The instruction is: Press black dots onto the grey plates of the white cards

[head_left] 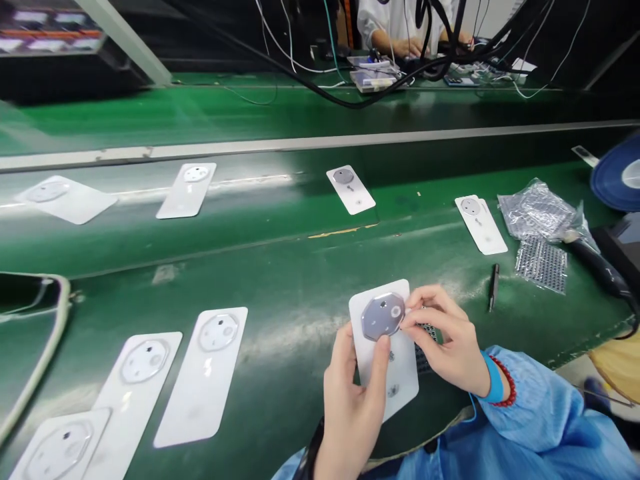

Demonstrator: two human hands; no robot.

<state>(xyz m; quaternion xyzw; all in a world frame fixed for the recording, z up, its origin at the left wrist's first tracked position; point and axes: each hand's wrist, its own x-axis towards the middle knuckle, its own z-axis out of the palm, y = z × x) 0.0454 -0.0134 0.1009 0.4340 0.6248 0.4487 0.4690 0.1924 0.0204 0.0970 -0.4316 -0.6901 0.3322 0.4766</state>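
Fingers [425, 308] of the right hand [445, 347] pinching the edge of a grey octagonal film [381, 317]; the film lies on a white backing card [400, 377], held by the left hand [347, 407] (thumb [381, 348] pressed on its face). Similar cards [203, 377] at 9 o'clock; tweezers-like black tool [493, 287] at 2 o'clock.

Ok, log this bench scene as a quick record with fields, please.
Left hand: holds white card from below, thumb on its face
Right hand: fingers at the edge of grey octagonal disc on the card
Right wrist: blue strap, red bead bracelet
Surface: green mat
Nearby: more white cards, black pen-like tool, clear plastic bag, blue reel
Beyond: co-worker at far bench
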